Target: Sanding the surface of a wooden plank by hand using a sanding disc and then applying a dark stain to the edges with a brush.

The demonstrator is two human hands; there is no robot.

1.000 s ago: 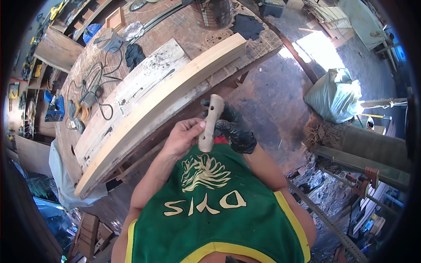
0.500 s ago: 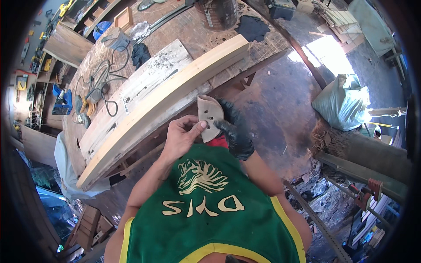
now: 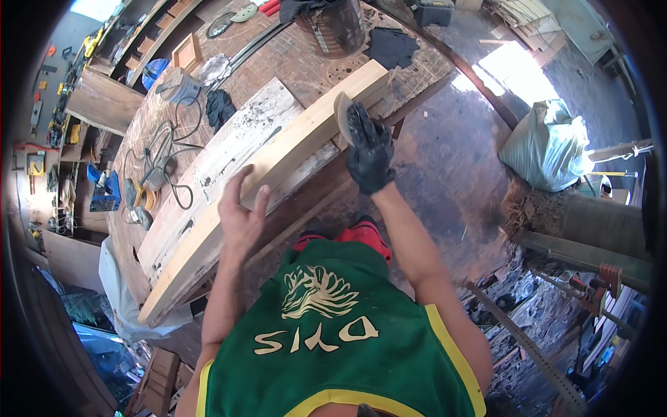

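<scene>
My gloved right hand (image 3: 369, 153) holds a tan sanding disc (image 3: 342, 115) against the side or top of a long pale timber (image 3: 285, 153) near its far end; which face it touches I cannot tell exactly. My bare left hand (image 3: 242, 215) is at the near edge of the same timber, thumb and fingers apart, holding nothing. Behind the timber lies a whitewashed, stained board (image 3: 257, 111). Both pieces rest along the edge of a worn wooden workbench (image 3: 253, 69).
A coiled cord (image 3: 170, 160), black cloths (image 3: 221, 108), a grey pail (image 3: 175, 87) and a rusty bucket (image 3: 323, 31) are on the bench. At the right are a white sack (image 3: 545, 146) and metal beams with clamps (image 3: 583, 285); tool shelves (image 3: 76, 132) line the left.
The folded disc has gone from between both hands up to the timber in my right hand. My left hand has let go of it and moved left to the timber's edge.
</scene>
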